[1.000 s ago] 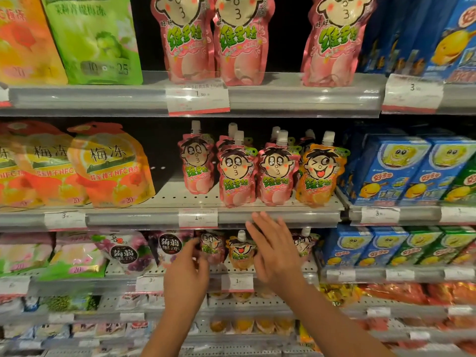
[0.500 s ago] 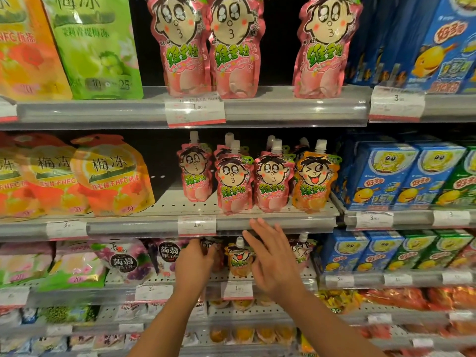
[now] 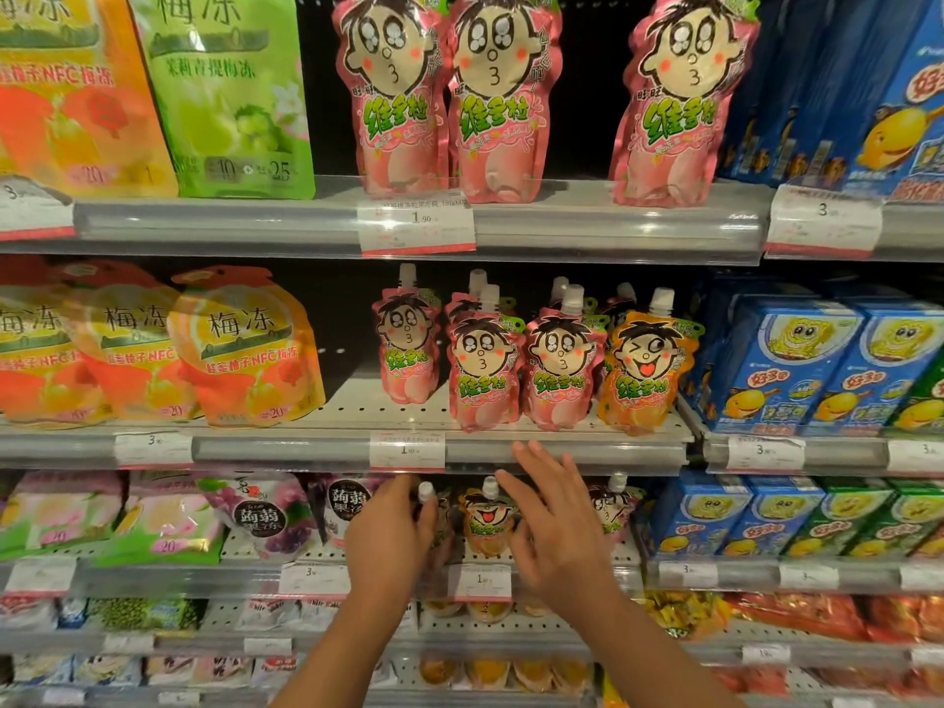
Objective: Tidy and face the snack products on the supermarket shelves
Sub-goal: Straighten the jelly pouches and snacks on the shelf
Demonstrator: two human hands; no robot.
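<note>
In front of the third shelf down, two bare hands reach in side by side. The left hand has its fingers curled round a spouted pouch whose white cap shows above the knuckles — the body of that pouch is hidden behind the hand. The right hand is spread, fingers straight and fanned upward, holding nothing; whether the palm touches anything cannot be told. Between the two hands stands an orange spouted pouch with a laughing cartoon face, upright and facing out. Just right of the right hand, a pink pouch is half covered by it. Left of the hands on the same shelf lie dark grape jelly bags, then pale pink and green bags; to the right stand blue and green boxes.

One shelf up, a cluster of small pink pouches stands near the edge, some set behind the others, with one orange winking pouch at the right end. Orange jelly bags lean at the left — blue cartons fill the right.

On the top shelf stand three large pink pouches, two touching and one apart to the right, beside a green bag.
</note>
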